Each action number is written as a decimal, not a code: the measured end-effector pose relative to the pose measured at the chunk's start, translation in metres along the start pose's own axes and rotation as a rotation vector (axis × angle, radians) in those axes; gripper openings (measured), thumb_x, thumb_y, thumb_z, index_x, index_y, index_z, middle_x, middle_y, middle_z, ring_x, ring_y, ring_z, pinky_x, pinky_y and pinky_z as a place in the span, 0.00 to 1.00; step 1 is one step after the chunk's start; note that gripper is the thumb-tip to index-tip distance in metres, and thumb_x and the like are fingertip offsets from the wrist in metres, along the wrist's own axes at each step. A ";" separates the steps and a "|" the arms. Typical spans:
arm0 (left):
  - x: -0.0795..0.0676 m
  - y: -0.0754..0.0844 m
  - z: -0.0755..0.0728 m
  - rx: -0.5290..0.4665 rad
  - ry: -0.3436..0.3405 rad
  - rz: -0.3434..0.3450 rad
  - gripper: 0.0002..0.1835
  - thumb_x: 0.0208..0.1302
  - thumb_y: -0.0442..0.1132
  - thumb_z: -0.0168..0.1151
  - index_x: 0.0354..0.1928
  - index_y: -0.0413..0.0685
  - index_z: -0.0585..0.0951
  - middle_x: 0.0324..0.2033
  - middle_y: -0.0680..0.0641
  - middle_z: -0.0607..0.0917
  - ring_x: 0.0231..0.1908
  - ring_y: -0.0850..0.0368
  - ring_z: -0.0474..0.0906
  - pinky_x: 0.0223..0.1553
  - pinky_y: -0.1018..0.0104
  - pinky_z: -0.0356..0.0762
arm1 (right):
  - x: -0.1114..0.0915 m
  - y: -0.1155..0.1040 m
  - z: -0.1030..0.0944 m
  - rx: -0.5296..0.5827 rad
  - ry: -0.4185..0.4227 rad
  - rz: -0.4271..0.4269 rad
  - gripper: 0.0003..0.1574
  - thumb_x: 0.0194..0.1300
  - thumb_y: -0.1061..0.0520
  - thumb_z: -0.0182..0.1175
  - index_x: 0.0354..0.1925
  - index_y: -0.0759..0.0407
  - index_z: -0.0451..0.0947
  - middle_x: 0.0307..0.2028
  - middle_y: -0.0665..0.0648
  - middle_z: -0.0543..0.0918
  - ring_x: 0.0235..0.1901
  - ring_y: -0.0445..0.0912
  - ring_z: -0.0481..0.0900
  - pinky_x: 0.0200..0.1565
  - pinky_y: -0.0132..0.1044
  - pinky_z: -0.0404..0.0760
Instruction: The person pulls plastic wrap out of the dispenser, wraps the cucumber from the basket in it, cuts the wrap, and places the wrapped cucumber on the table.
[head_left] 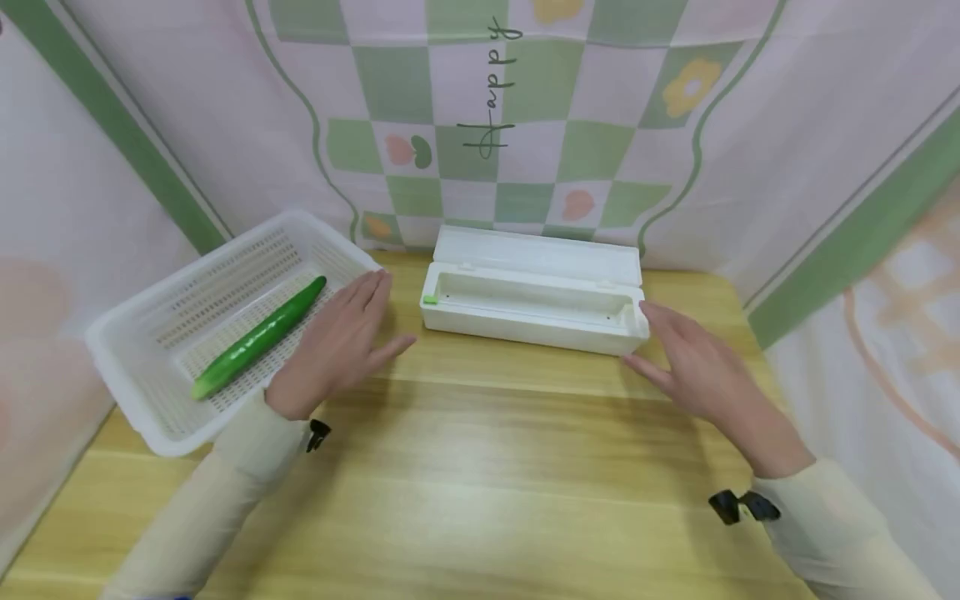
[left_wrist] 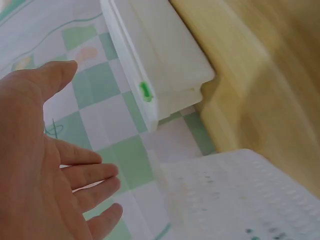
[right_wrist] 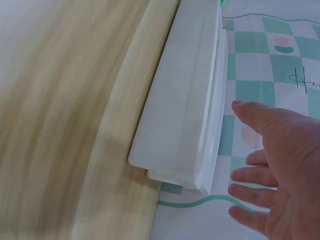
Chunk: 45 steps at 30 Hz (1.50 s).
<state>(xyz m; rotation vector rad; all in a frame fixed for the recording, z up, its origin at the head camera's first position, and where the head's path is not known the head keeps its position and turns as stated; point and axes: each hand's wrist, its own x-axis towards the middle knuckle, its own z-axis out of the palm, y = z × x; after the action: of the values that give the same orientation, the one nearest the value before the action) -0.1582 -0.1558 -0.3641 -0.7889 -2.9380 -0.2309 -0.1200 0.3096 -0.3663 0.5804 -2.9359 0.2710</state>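
Observation:
A long white box (head_left: pixel 534 333) stands at the back of the table with its hinged lid (head_left: pixel 536 254) tipped back. Its trough shows bare, and a small green piece (head_left: pixel 431 299) sits at its left corner. My right hand (head_left: pixel 693 367) is at the box's right end, thumb apart and fingers extended; in the right wrist view the palm holds nothing. On the left, a white perforated basket (head_left: pixel 123 367) holds a green cucumber (head_left: pixel 258 340). My left hand (head_left: pixel 333 342) overlaps the basket's right side in the head view, its fingers relaxed and its palm bare.
The wooden table (head_left: pixel 480 467) reaches toward me in front of the box. Right behind it hangs a checked cloth (head_left: pixel 525 92) with the word Happy, and more cloth closes off both sides. Dark wrist straps (head_left: pixel 742 507) show at the sleeves.

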 end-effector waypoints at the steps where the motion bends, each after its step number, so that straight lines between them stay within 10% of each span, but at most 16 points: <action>1: 0.004 0.001 -0.001 -0.007 0.007 0.013 0.49 0.79 0.63 0.54 0.80 0.26 0.55 0.79 0.27 0.62 0.80 0.33 0.59 0.82 0.43 0.58 | 0.003 0.001 -0.001 0.012 -0.005 -0.010 0.51 0.69 0.47 0.71 0.77 0.70 0.61 0.69 0.79 0.73 0.66 0.75 0.73 0.67 0.71 0.73; 22: 0.105 0.013 0.025 -0.222 -0.095 0.246 0.19 0.74 0.36 0.67 0.61 0.35 0.83 0.58 0.37 0.87 0.61 0.42 0.83 0.67 0.52 0.82 | 0.076 0.018 0.013 0.178 -0.217 -0.117 0.21 0.75 0.56 0.66 0.57 0.69 0.84 0.52 0.67 0.89 0.53 0.61 0.87 0.60 0.60 0.84; 33: 0.116 0.017 0.040 -0.294 -0.098 0.317 0.07 0.75 0.33 0.64 0.42 0.41 0.90 0.43 0.44 0.92 0.47 0.50 0.88 0.52 0.57 0.87 | 0.078 0.026 0.021 0.279 -0.229 -0.045 0.09 0.75 0.56 0.66 0.45 0.57 0.91 0.46 0.59 0.92 0.48 0.56 0.88 0.53 0.57 0.86; 45: 0.113 0.020 0.050 -0.384 -0.090 0.185 0.10 0.78 0.35 0.61 0.40 0.42 0.89 0.35 0.46 0.90 0.38 0.54 0.82 0.48 0.58 0.85 | 0.072 0.027 0.035 0.334 -0.110 -0.050 0.08 0.74 0.59 0.66 0.41 0.61 0.91 0.40 0.60 0.92 0.41 0.53 0.87 0.45 0.48 0.86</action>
<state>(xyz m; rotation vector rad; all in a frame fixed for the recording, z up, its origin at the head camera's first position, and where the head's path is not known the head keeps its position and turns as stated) -0.2483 -0.0752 -0.3970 -1.1378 -2.9135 -0.7783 -0.1999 0.3010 -0.3923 0.7308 -2.9945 0.7564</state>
